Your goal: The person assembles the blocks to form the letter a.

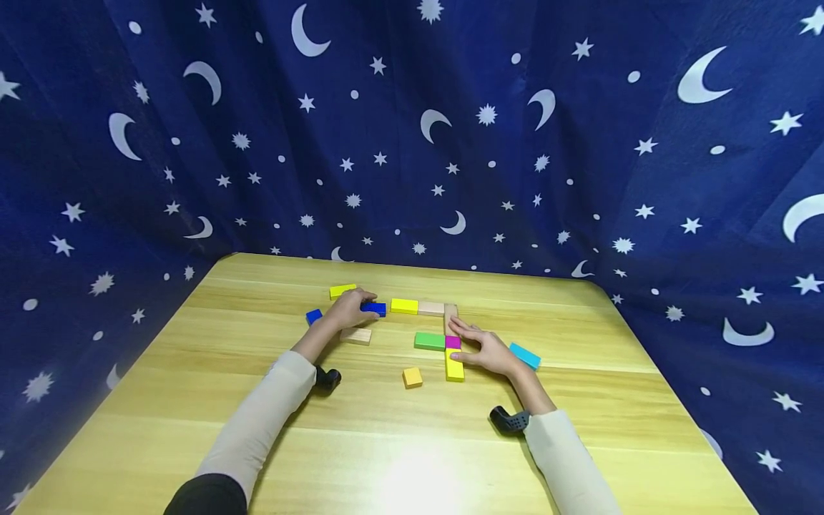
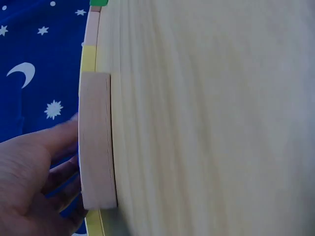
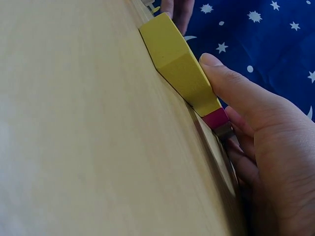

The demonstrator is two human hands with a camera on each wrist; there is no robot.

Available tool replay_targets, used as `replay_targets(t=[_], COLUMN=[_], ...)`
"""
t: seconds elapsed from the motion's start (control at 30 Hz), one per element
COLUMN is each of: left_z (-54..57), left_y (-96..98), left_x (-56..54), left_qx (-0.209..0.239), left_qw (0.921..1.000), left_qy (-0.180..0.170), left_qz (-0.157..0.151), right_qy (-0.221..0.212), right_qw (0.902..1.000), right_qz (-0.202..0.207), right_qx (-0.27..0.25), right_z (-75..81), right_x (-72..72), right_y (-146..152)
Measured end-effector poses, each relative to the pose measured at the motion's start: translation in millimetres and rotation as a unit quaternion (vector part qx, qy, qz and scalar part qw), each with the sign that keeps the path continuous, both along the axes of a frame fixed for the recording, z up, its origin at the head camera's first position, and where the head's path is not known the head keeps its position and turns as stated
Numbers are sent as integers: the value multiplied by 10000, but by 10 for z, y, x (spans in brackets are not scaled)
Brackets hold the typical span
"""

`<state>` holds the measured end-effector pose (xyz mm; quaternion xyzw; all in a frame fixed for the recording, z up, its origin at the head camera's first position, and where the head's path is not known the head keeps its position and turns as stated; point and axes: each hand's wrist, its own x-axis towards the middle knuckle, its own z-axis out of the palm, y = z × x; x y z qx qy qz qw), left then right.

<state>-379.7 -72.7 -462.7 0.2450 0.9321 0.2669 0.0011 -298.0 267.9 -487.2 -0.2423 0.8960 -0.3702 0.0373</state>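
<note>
My left hand holds a blue block between thumb and fingers at the left end of a row. To its right lie a yellow block, a plain wood block and an upright-running wood block. My right hand rests its thumb on a lower yellow block and its extended fingers by that wood block. A magenta cube sits between these two, a green block beside it. In the left wrist view, a wood block hides the fingertips.
Nearer me lies an orange block. A light-blue block is right of my right hand. Around my left hand are a second yellow block, another blue block and a wood block. A starry curtain stands behind the table.
</note>
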Motion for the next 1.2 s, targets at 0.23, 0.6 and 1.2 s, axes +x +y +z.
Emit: replay_targets(t=[0.23, 0.6, 1.2], left_z=[23, 84, -35], left_y=[-68, 153, 370], left_x=[36, 309, 455], left_qx=[3, 584, 51], left_qw=[9999, 9974, 9954], left_qy=[-90, 107, 57], left_qz=[128, -405, -953], right_qy=[-72, -54, -45], right_qw=[10000, 10000, 10000], right_qz=[20, 20, 15], right_qx=[-22, -39, -33], right_z=[5, 20, 12], right_x=[-8, 3, 0], right_y=[2, -5, -11])
